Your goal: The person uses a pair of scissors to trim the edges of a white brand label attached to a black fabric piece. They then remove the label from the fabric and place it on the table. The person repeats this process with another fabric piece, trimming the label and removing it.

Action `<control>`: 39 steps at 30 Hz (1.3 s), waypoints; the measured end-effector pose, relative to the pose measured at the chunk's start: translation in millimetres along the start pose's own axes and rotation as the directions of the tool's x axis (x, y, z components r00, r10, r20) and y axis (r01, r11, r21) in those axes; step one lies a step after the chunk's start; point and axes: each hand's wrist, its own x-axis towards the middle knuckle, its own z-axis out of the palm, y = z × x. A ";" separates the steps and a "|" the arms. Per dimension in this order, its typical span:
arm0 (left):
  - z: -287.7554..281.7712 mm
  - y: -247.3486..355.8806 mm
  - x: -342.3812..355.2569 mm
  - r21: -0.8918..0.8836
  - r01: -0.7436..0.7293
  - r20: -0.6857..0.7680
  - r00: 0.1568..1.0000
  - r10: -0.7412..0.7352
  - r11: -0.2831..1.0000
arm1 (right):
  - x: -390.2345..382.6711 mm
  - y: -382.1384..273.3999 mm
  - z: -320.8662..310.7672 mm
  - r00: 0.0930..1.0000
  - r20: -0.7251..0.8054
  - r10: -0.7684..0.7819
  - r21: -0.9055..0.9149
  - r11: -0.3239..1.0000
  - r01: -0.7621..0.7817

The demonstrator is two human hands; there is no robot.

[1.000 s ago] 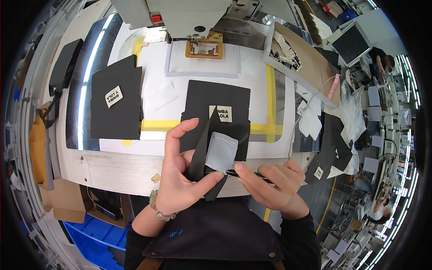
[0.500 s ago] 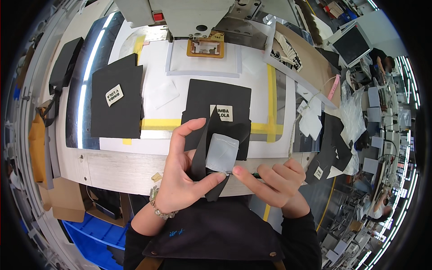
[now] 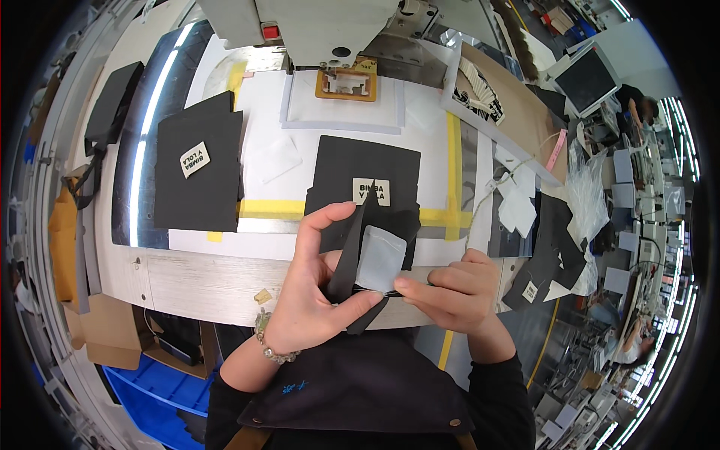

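Note:
My left hand (image 3: 304,300) is closed on a folded black fabric piece (image 3: 346,262), thumb in front and fingers behind. A pale translucent square (image 3: 381,259) shows on its raised inner face. At the square's lower right corner, my right hand (image 3: 457,292) is closed round a slim dark tool, mostly hidden by the fingers. Its tip is at the fabric edge by my left thumb. A light cord (image 3: 480,210) runs up from my right hand. Behind the held piece lies a stack of black pieces (image 3: 337,157), the top one with a cream label (image 3: 371,191).
A sewing machine head (image 3: 315,30) with an orange-framed clamp (image 3: 346,85) stands beyond. More labelled black pieces (image 3: 195,195) lie left. A tray (image 3: 517,135) holding labels is at right, near black scraps (image 3: 562,255). A blue crate (image 3: 157,386) sits below the table's left side.
Both hands and the held fabric have shifted slightly right. My right hand's fingers have drawn together round the slim tool, and its tip is now at the fabric's lower edge.

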 end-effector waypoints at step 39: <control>-0.3 0.2 -0.1 0.009 -0.025 0.017 1.000 0.025 1.000 | 1.7 -16.2 -7.8 0.997 0.060 0.048 -0.055 0.997 -0.045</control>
